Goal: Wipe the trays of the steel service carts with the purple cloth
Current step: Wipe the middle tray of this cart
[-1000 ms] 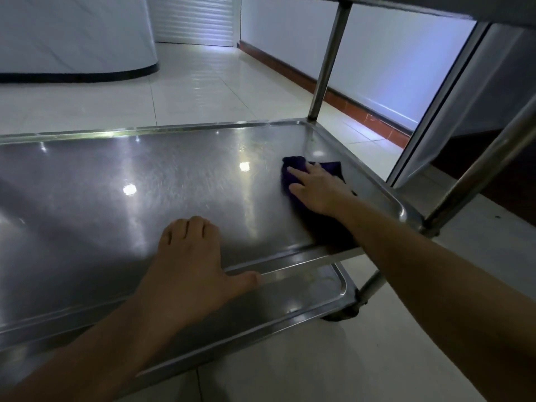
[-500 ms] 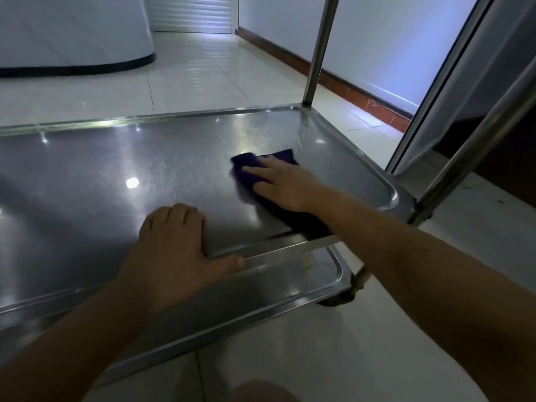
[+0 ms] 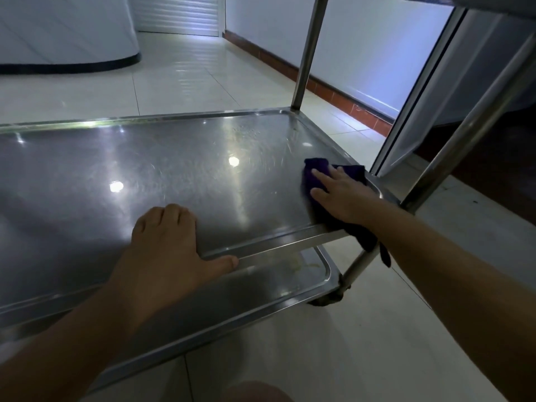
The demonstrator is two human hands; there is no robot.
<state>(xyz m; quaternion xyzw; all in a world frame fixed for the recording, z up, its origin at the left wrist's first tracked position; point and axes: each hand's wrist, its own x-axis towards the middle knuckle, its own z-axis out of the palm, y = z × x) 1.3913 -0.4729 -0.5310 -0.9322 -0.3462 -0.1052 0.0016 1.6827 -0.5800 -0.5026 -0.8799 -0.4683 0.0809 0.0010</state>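
A steel cart's middle tray fills the left and centre of the head view. My right hand lies flat with straight fingers on the purple cloth, pressing it onto the tray's right end near the rim. Part of the cloth hangs over the front edge under my forearm. My left hand rests on the tray's front rim, fingers curled on top and thumb stretched along the edge. A lower tray shows beneath, with a pale smear near its right corner.
Upright steel posts rise at the cart's far right and near right corners, and an upper tray's edge crosses the top right. A caster sits under the lower right corner. Tiled floor surrounds the cart; a wall with red skirting runs at right.
My right hand has slid the cloth back to the right, from the tray's middle to its right end. The left hand stays on the front rim.
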